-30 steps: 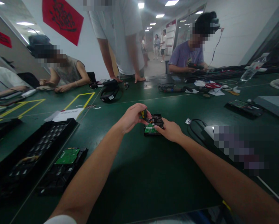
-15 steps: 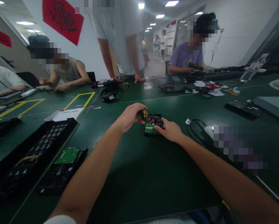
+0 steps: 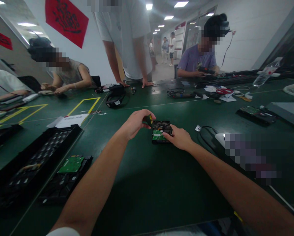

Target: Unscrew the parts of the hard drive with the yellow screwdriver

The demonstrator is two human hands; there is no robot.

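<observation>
A hard drive with a green circuit board lies on the green table in front of me. My right hand is closed around its right side, the thumb resting on top near the board. At the drive's upper left corner, my left hand grips a short screwdriver with a black-and-yellow handle. Its shaft and tip cannot be made out. Left of my left forearm lies another black drive unit bearing a green board.
A long black tray holding small parts stands at left, papers behind it. On the right are a white power strip with cables, another drive and a grey box. Several people sit or stand across the table.
The screwdriver handle has turned and shifted slightly in my left hand, which has moved a little. My right hand and the hard drive stay in place.
</observation>
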